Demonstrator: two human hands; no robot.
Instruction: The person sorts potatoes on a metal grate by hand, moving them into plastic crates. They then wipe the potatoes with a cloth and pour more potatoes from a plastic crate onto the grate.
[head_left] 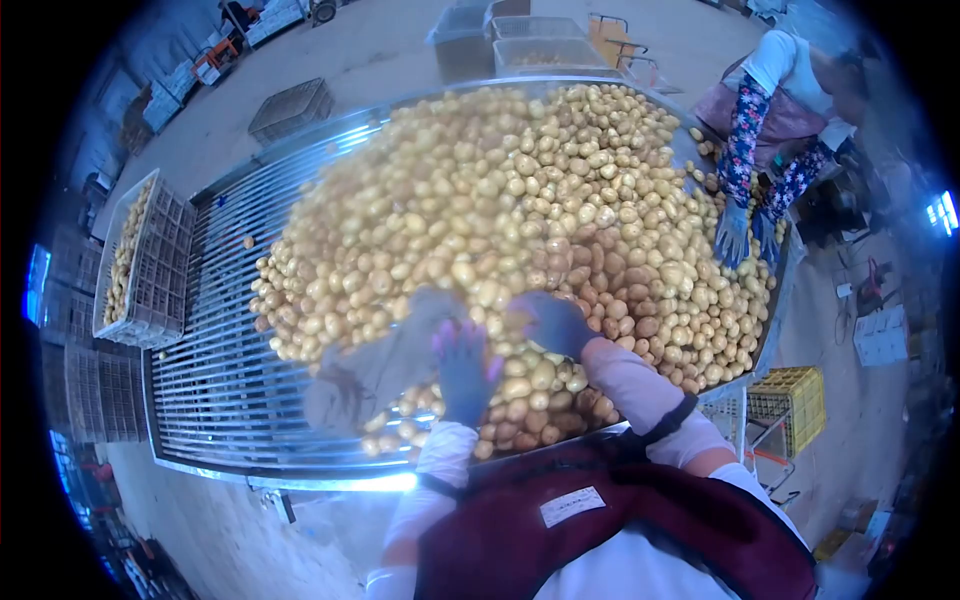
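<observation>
A big heap of small potatoes (540, 180) covers much of a metal sorting table. My left hand (464, 375), in a grey glove with pinkish fingertips, lies over the near part of the heap with its fingers spread. To its right, my right hand (555, 322) wears the same kind of glove and rests at the potatoes, fingers stretched toward the left and slightly blurred. Next to my left hand is a limp, grey-brown, cloth-like shape (365, 380), hazy in this view. Darker, browner potatoes (600, 275) lie just beyond my right hand.
Metal slats (225, 340) form the table's left side. A crate of potatoes (150, 260) stands at the left edge. At the far right, a person's gloved hands (745, 235) touch the heap. A yellow crate (790, 400) sits below right; plastic bins (555, 55) stand behind.
</observation>
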